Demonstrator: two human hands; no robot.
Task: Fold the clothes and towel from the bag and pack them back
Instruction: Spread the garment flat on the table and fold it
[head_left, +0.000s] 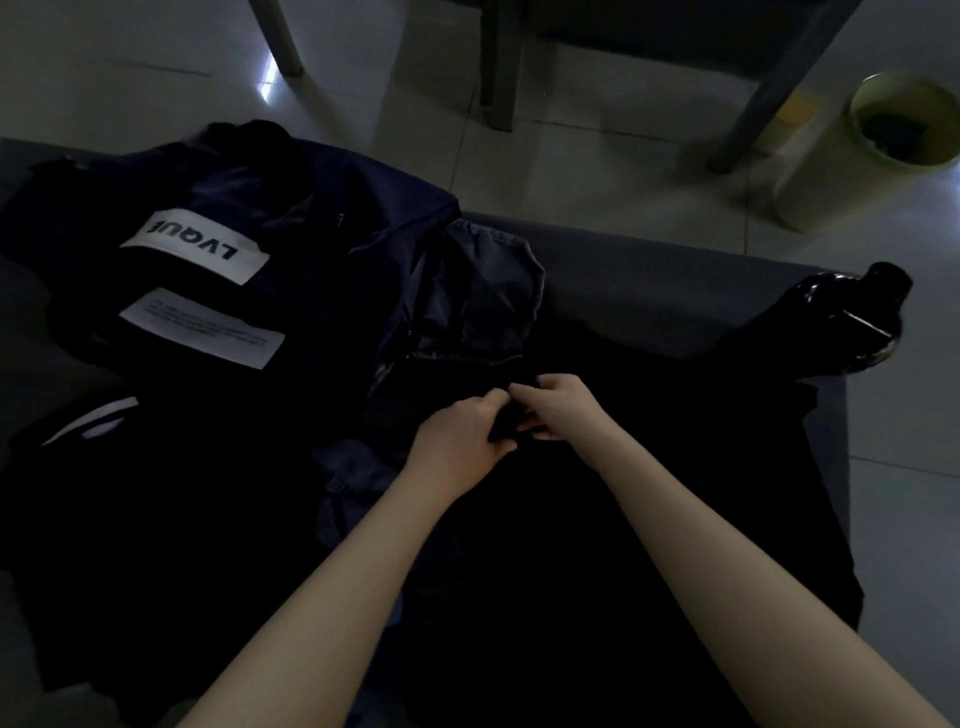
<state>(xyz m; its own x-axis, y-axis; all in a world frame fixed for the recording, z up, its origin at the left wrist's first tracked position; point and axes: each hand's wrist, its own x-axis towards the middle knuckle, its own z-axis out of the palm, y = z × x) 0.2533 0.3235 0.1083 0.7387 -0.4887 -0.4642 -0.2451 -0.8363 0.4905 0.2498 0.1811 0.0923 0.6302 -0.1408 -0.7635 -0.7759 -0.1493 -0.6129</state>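
The task seems to be at an early stage. The black garment (649, 467) lies spread on the grey cushion (649, 260) in front of the person, not yet folded. The left hand (457, 441) and the right hand (558, 410) are close together at its far edge, and each pinches a small part of the dark cloth with curled fingers. The navy bag (311, 270), as I judge it by the white label (195, 247), lies flat at the left. A bluish piece of cloth (483, 291) lies crumpled beside it. I see no folded pile, and I cannot tell which item is the towel. Folding and packing are still left.
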